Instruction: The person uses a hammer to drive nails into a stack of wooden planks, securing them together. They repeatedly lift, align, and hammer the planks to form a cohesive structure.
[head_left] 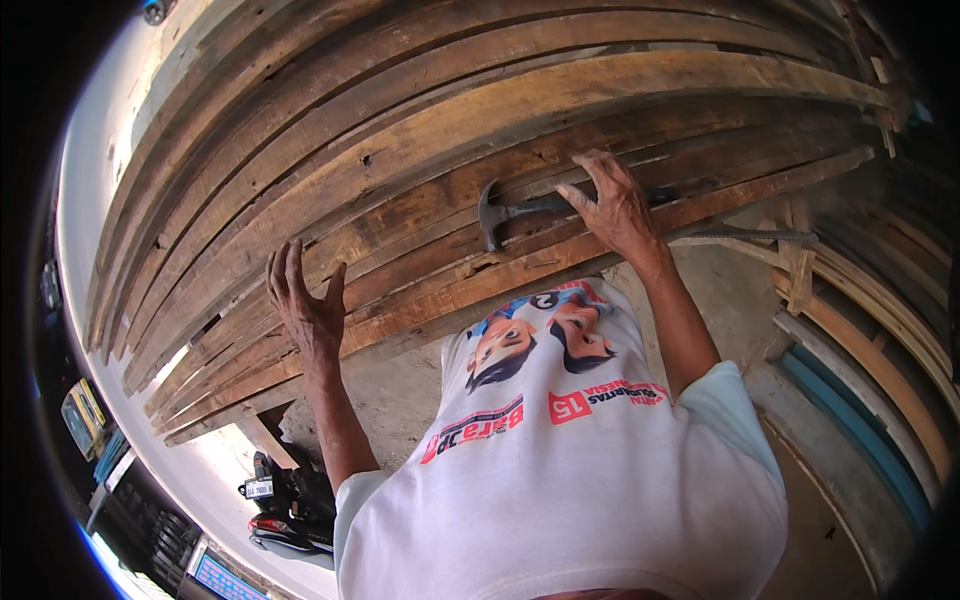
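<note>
A claw hammer (pixel 492 213) with a dark metal head lies across long brown wooden planks (pixel 420 137) set side by side. My right hand (pixel 614 205) is over the hammer's handle, thumb and fingers apart and not wrapped round it; whether it touches the handle I cannot tell. Farther left, my left hand (pixel 303 302) is at the near planks with its fingers spread and nothing in it. A thin nail-like piece (pixel 540 263) shows on the nearest plank, just below the hammer head.
A ridged metal bar (pixel 750 236) sticks out to the right of the planks. Beyond it are a wooden frame (pixel 800 280) and a blue board (pixel 850 430) among stacked timber. A parked motorcycle (pixel 290 515) stands at lower left. Concrete floor (pixel 395 400) shows beneath the planks' near edge.
</note>
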